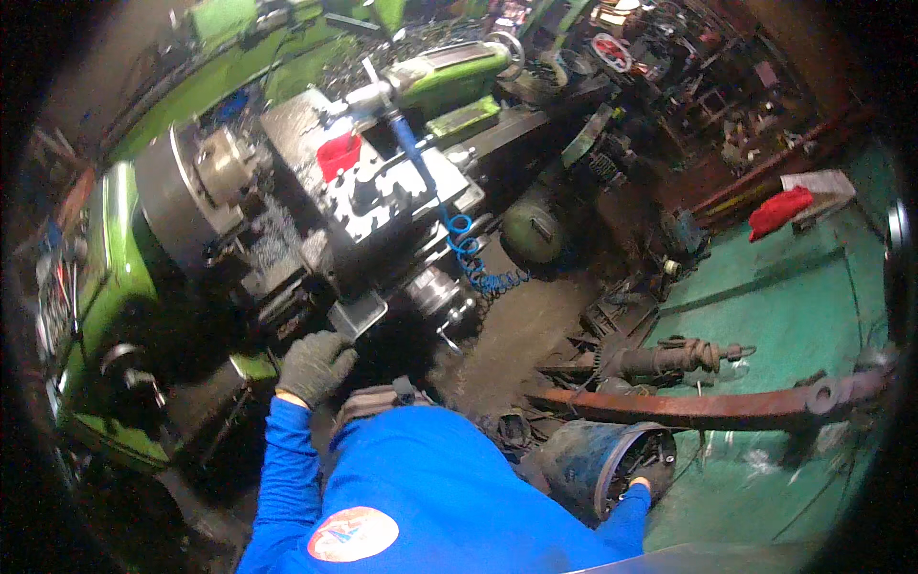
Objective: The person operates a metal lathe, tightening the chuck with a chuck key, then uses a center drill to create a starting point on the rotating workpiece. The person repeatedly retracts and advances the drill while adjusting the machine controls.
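The bucket (579,466) is sitting by the left edge of the green floor (794,306), containing metal parts (631,462); the right hand (657,475) is dipping inside its rim, its grip impossible to tell. The gloved left hand (316,367) is hovering just beside the tray (361,314) at the lathe's (124,234) near edge, fingers loosely bent, any hold beneath being hidden from view.

The left hand (317,368) wears a matt fabric glove (312,373). Just beyond it, the tray (358,317) is smooth metal; farther off, the chuck (174,182) is bare metal, the lathe housing (127,234) glossy green paint, the red cloth (338,155) matt. At the right hand (656,476), the bucket (574,464) is dull, scuffed; past it, the beam (708,408) is rough, rusty metal.
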Tool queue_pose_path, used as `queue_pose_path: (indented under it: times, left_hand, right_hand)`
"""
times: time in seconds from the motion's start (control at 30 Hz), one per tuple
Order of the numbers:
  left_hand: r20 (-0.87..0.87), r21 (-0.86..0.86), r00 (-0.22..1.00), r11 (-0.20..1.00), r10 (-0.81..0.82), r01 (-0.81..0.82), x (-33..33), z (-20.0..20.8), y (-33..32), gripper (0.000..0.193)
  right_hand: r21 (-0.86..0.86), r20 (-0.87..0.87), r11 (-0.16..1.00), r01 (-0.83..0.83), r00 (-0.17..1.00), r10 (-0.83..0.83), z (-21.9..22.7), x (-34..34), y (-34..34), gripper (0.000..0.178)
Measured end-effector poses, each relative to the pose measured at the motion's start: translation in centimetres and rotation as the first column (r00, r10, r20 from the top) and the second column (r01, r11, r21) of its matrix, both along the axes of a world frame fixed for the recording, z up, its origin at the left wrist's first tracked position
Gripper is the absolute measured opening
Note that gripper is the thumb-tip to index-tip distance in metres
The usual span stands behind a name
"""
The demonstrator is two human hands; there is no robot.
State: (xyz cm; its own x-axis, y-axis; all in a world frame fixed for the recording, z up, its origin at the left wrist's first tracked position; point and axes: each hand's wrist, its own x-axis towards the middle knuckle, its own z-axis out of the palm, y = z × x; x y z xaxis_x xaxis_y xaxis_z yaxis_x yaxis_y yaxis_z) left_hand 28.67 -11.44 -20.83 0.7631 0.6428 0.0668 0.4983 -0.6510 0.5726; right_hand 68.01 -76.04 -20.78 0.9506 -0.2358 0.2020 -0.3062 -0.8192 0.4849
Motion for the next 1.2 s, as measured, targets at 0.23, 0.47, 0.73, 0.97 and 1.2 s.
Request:
queue_pose_path:
  times: [0.23, 0.47, 0.73, 0.97, 1.2]
  left_hand:
    - [-0.021, -0.019, 0.996, 0.996, 0.086, -0.086, -4.4, -0.9, 1.4, 0.025]
    - [-0.09, -0.059, 0.994, 0.996, 0.058, -0.064, -2.9, 0.9, 1.4, 0.032]
    - [-0.063, -0.075, 0.993, 0.992, 0.099, -0.104, -3.9, 1.6, 2.0, 0.032]
    - [-0.069, -0.036, 0.994, 0.996, 0.085, -0.087, -5.4, 2.1, 3.9, 0.032]
    - [0.026, -0.013, 0.999, 1.0, 0.025, -0.024, -6.9, 1.1, 4.3, 0.029]
  right_hand:
    - [0.075, -0.08, 0.996, 0.047, 0.996, -0.041, -2.0, 3.6, -3.0, 0.039]
    - [0.256, 0.178, 0.94, -0.227, 0.966, 0.185, -1.6, 5.1, 6.2, 0.037]
    - [0.759, 0.582, 0.26, -0.597, 0.801, 0.14, 3.0, 4.1, 19.2, 0.035]
    - [0.667, 0.159, -0.741, -0.071, 0.986, 0.049, 7.0, 4.0, 26.2, 0.036]
    - [0.623, 0.045, -0.508, 0.595, 0.621, 0.782, 6.4, -14.3, 49.6, 0.031]
